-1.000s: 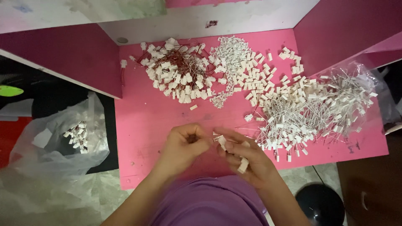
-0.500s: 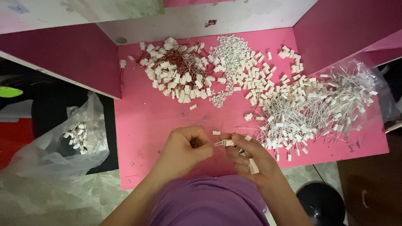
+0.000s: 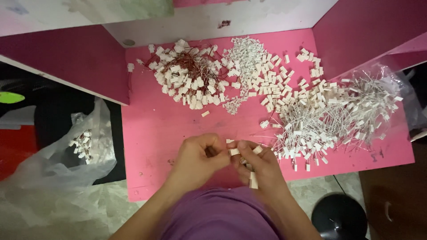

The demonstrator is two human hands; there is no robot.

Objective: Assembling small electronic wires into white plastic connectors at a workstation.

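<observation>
Over the pink table [image 3: 155,133], my left hand [image 3: 195,158] and right hand [image 3: 260,166] pinch one small white connector [image 3: 234,151] between fingertips (spares tucked in the right palm), piles within reach.

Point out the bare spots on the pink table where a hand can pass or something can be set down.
Bare pink table lies between the red-wired connector pile and the left hand, out to its left edge. A thinner strip runs along the front right. The back and right are crowded: loose white connectors and the white-wired heap.
</observation>
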